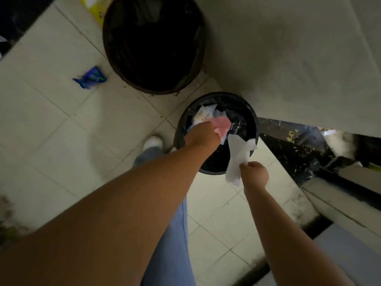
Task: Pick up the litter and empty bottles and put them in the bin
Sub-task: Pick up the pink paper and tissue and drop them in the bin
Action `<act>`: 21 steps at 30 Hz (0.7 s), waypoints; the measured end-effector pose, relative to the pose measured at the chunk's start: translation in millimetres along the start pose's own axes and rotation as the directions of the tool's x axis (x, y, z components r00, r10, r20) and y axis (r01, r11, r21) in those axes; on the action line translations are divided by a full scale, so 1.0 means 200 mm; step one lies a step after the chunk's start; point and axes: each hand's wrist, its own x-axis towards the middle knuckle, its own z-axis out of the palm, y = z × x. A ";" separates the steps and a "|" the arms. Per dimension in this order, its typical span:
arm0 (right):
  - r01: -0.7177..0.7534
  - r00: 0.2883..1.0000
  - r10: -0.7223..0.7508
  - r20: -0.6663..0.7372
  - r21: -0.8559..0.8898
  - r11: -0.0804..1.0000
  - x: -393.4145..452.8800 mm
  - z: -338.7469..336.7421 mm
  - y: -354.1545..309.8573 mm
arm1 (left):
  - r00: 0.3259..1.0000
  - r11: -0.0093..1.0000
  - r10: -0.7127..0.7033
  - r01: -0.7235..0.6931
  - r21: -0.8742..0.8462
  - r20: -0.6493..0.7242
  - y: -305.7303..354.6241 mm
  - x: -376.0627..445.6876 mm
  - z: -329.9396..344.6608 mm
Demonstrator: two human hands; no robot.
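A small black bin [250, 114] with a dark liner stands on the tiled floor and holds crumpled paper litter. My left hand [203, 135] reaches over its near left rim, closed on a pink paper [284, 125] that hangs inside the bin. My right hand [255, 174] is just in front of the bin's near rim, pinching a white tissue [237, 155] that stands up across the rim. A blue wrapper [90, 77] lies on the floor to the far left.
A larger black bin [153, 44] with a dark bag stands behind the small one. A yellow packet [93, 7] pokes out behind it. A pale wall runs on the right with a dark marble ledge [299, 145]. My leg and white shoe [153, 142] are below the left arm.
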 end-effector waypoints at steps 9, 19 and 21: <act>0.288 0.926 -0.205 0.316 -0.242 0.927 0.24 0.10 -0.23 | 0.998 0.823 -0.023 -0.013 0.568 0.056 -0.11 0.20 -0.02; 0.793 0.603 -0.705 0.374 -0.376 0.479 -0.19 0.18 -0.66 | 0.931 0.824 -0.089 0.269 0.499 -0.354 -0.75 -0.28 -0.59; 0.795 0.603 -0.692 0.398 -0.374 0.477 -0.33 0.26 -0.76 | 0.913 0.833 -0.107 0.298 0.465 -0.394 -0.89 -0.36 -0.75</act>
